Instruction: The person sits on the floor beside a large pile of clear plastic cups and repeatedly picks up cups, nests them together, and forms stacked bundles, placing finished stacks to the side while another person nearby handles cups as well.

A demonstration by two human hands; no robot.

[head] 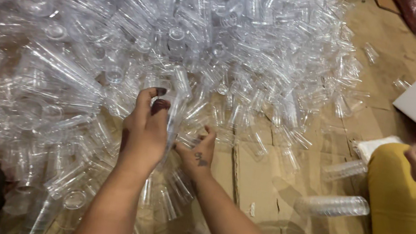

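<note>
Now my left hand (146, 129) grips a stack of cups (176, 107) (clear plastic); my right hand (198, 153), just beside it, pinches the stack's lower end, cup heap (95, 21) ahead.

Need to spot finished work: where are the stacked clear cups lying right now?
In the head view, right of centre, the stacked cups lie on the cardboard floor, beside a co-worker's yellow-clad leg.

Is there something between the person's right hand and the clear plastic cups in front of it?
Nothing visible. The right hand already reaches the cup stack that the left hand holds, at the edge of the cup pile.
</note>
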